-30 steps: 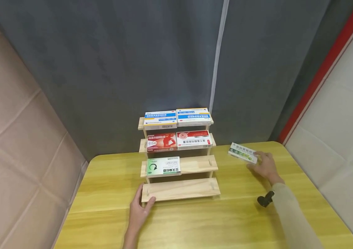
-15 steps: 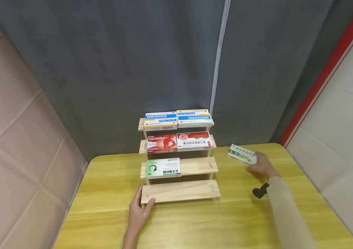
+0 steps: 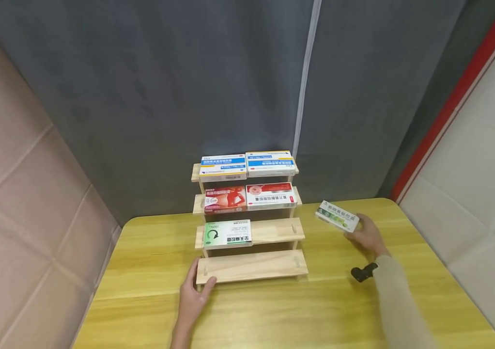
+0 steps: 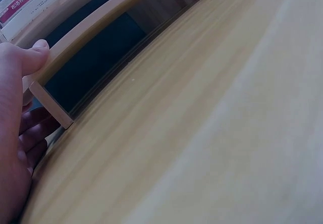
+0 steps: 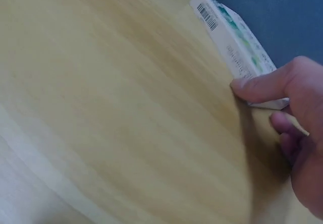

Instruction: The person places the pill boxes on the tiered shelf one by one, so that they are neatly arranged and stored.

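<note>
My left hand (image 3: 193, 298) grips the left end of the lowest step of a four-tier wooden display rack (image 3: 252, 267), thumb on the front edge; in the left wrist view its other fingers (image 4: 38, 130) lie beside the rack's leg. To the right of the rack, my right hand (image 3: 367, 235) holds a white and green medicine box (image 3: 337, 216) by its near right end. In the right wrist view the thumb (image 5: 262, 87) presses the side of that box, printed with a barcode; some fingers are hidden behind it.
Two blue-and-white medicine boxes (image 3: 223, 167) lie on the top tier. Below them are a red box (image 3: 225, 199) and a red-and-white box (image 3: 271, 195). A green-and-white box (image 3: 227, 233) lies left on the third tier. A grey curtain (image 3: 164, 97) hangs behind the table (image 3: 273, 315).
My right hand has shifted slightly left with the medicine box, whose near side now shows more. The left hand keeps its grip on the rack.
</note>
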Tool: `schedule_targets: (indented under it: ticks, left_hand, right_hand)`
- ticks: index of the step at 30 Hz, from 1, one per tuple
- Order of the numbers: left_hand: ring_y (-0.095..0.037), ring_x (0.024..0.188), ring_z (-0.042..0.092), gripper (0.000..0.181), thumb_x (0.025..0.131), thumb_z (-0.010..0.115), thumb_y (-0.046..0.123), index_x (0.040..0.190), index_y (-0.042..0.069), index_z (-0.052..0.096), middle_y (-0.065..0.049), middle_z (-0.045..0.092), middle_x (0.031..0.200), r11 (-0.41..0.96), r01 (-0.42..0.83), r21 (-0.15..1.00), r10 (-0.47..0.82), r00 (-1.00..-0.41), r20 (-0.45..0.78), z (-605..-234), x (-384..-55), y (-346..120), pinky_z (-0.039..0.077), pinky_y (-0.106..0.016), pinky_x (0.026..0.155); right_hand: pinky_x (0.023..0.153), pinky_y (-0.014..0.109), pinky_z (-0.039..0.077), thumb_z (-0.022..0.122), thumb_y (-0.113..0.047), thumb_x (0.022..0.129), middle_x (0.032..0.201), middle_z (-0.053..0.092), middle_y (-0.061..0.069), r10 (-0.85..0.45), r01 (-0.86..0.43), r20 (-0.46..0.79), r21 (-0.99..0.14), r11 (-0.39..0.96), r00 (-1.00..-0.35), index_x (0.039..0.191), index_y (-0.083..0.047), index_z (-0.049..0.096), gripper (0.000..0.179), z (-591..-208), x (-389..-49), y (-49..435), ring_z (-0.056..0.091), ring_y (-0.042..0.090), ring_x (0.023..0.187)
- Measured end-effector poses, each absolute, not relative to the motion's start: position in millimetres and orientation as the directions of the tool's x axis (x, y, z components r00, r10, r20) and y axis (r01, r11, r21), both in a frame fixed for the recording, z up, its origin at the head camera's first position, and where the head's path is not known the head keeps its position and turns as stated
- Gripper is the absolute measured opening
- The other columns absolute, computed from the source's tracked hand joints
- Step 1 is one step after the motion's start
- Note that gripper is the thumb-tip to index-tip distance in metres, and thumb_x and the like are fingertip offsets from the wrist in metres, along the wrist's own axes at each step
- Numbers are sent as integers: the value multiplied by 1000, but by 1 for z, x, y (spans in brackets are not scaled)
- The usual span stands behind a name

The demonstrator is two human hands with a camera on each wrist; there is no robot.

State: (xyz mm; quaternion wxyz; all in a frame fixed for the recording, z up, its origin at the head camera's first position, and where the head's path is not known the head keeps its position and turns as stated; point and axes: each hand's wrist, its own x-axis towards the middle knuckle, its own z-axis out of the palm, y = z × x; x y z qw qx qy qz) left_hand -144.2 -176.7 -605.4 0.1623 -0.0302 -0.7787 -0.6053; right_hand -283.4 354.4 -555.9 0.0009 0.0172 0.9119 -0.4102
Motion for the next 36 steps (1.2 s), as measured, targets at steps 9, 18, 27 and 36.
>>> schedule_targets:
  ticks: [9, 18, 27, 36]
  left_hand:
    - [-41, 145, 39, 78, 89, 77, 10, 153, -5, 35, -26, 39, 157, 266, 241, 933, -149, -946, 287, -602, -146, -179, 29, -5, 111]
    - [-43, 145, 38, 79, 91, 76, 13, 154, -6, 33, -27, 38, 158, 291, 221, 931, -150, -950, 272, -602, -146, -178, 26, -5, 112]
    - [-42, 145, 38, 79, 90, 76, 11, 153, -8, 32, -29, 38, 157, 280, 220, 934, -151, -951, 270, -600, -144, -177, 26, -4, 112]
    - [-42, 145, 39, 80, 90, 77, 11, 153, -8, 32, -29, 38, 157, 284, 221, 933, -152, -950, 271, -599, -143, -175, 27, -4, 111]
  right_hand:
    - [71, 14, 51, 78, -17, 89, 130, 52, 35, 126, 112, -58, -870, 480, -990, 158, 8, 12, 98, -567, -275, 348, 60, 18, 97]
    - [71, 11, 47, 80, -13, 86, 149, 42, 32, 232, 129, -26, -888, 442, -972, 158, 6, 19, 96, -572, -271, 342, 49, 36, 120]
    - [72, 9, 42, 84, -16, 83, 130, 58, 28, 311, 137, 26, -862, 489, -950, 154, 3, 35, 88, -577, -267, 342, 54, 14, 100]
    - [76, 9, 44, 84, -20, 84, 114, 61, 6, 352, 183, -48, -915, 360, -935, 158, -6, 33, 91, -576, -264, 344, 51, -2, 89]
